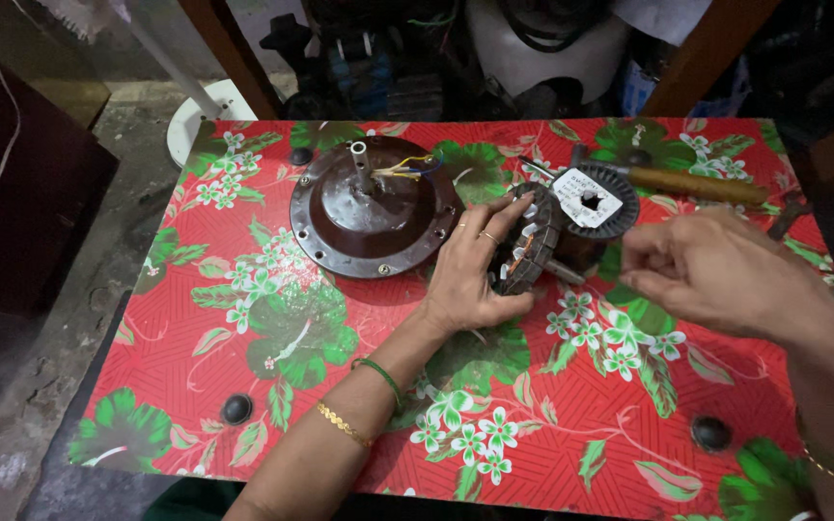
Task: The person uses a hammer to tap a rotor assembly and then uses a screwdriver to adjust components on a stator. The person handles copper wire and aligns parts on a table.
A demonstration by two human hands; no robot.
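Note:
My left hand grips a round motor stator with slotted teeth and copper windings, held on edge on the table. My right hand hovers just to its right with fingers pinched together near the stator's shaft; I cannot see anything in the pinch. A brown round motor cover with a centre shaft and coloured wires lies to the left of my left hand. A dark ribbed disc with a white label sits behind the stator.
The table has a red cloth with green leaves and white flowers, and black round studs near its corners. A wooden-handled hammer lies at the back right. Cluttered machine parts stand beyond the far edge; bare floor lies left.

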